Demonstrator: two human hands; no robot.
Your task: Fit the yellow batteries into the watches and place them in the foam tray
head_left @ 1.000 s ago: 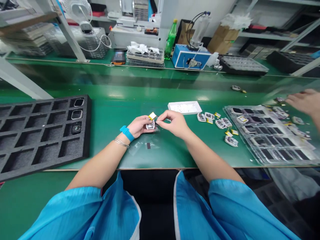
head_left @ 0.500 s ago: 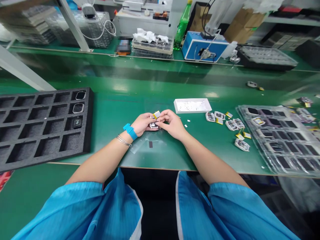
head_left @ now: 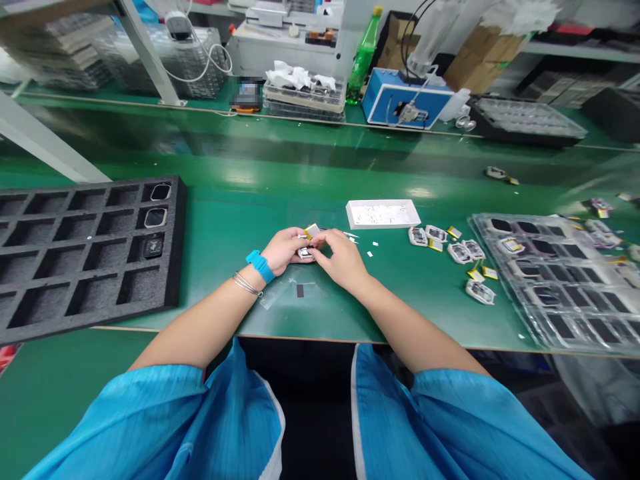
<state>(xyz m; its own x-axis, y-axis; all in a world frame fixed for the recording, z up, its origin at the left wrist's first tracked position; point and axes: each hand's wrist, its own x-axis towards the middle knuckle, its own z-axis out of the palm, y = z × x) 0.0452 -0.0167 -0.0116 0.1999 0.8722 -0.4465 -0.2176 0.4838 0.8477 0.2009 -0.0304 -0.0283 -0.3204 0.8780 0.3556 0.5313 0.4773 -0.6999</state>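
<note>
My left hand [head_left: 283, 251] is closed around an opened smartwatch case [head_left: 304, 253] and steadies it low over the bench. From the case's far side a small silver battery with a yellow end [head_left: 312, 231] stands up. At the case's right edge, my right hand [head_left: 340, 259] has its thumb and fingertips bent in and touching it. Any small part between those fingertips is hidden. A thin pale pointed piece [head_left: 352, 235] shows just beyond the right knuckles. Clear film [head_left: 277, 293] and a small dark rectangle [head_left: 300, 291] lie on the bench in front of the hands.
A black foam tray [head_left: 182, 253] with a few watch pieces stands left. Beyond my hands is a white shallow box [head_left: 383, 225]. Several opened watch cases [head_left: 460, 253] with batteries lie right, beside stacked clear trays [head_left: 510, 287] of screens. A blue box [head_left: 406, 100] sits on the back shelf.
My right hand has shifted slightly and its fingers have curled more over the case. The thin pale piece beyond the knuckles has come into view. The left hand keeps its hold.
</note>
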